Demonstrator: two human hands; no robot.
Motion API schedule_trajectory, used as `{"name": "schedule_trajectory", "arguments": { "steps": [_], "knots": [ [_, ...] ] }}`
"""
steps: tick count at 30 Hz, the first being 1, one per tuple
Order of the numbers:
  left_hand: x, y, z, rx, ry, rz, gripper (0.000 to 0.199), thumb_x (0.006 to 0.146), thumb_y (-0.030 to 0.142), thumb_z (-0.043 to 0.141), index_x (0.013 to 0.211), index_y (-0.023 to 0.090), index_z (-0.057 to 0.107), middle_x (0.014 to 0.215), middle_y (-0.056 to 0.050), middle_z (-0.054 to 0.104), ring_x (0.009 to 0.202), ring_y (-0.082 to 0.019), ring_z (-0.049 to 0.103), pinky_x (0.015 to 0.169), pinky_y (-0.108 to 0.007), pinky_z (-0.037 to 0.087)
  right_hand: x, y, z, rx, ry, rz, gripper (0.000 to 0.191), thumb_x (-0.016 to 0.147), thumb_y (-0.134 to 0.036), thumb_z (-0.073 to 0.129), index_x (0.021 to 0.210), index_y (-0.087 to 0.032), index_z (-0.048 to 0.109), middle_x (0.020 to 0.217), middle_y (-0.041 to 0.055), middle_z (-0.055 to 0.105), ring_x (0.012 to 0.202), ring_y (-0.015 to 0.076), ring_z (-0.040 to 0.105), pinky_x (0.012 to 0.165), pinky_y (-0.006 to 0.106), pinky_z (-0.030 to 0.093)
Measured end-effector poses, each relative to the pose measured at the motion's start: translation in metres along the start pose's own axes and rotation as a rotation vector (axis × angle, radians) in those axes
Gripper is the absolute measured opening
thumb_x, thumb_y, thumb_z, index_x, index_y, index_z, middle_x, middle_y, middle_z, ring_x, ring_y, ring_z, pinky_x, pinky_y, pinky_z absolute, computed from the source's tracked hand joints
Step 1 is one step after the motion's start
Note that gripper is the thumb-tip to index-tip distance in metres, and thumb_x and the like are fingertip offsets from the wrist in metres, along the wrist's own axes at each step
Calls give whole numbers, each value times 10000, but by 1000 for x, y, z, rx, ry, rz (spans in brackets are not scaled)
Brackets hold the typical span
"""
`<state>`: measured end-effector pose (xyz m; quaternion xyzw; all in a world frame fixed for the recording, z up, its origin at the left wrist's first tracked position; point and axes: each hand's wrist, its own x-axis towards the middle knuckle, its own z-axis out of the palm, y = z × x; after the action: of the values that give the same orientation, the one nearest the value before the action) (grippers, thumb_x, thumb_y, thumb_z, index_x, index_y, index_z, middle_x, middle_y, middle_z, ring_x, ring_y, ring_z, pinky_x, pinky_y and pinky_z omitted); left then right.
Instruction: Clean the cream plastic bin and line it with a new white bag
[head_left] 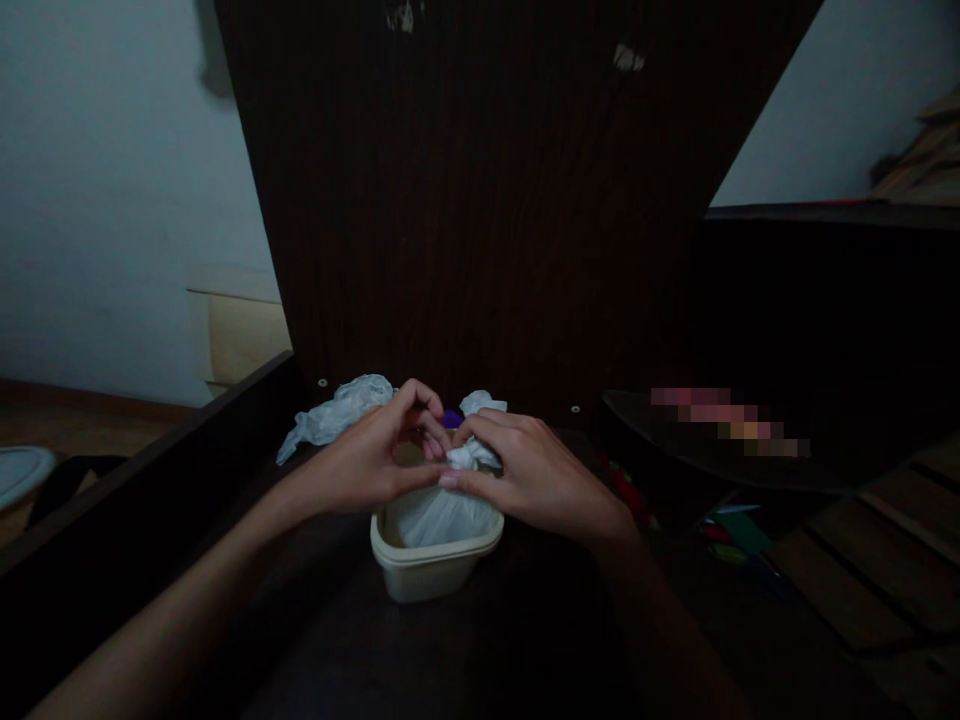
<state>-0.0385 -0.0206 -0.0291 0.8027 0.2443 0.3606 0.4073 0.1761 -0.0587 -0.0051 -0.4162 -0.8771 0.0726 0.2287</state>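
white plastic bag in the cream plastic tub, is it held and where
The right hand pinches the translucent white plastic bag by its bunched top, above the cream plastic tub. Whether the left hand grips it too cannot be told.

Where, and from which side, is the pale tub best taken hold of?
Probably the near rim of the tub, from the wearer's side: this lip stands out above tapering walls and is uncovered, while the left hand and right hand crowd the far part.
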Motion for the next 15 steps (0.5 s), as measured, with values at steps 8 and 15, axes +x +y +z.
{"name": "schedule_trajectory", "arguments": {
  "steps": [8,15],
  "knots": [
    [-36,-43,-8,-66,453,-24,320,949,478,641,1180,279,545,1296,-84,603,1251,-281,584,1071,-484,479,2,2,5,-86,-91,-11,146,964,-309,664,1023,-176,667,1023,57,687,958,224,639,786,329,405],
    [-72,-87,26,-314,364,82,965,762,783,666,1541,362,282,1627,-99,348,1500,-393,339,1196,-572,357,6,-2,9,-100,-119,100,199,1029,-360,548,1124,-189,582,1043,84,717,955,256,676,757,340,399]
  ]
}}
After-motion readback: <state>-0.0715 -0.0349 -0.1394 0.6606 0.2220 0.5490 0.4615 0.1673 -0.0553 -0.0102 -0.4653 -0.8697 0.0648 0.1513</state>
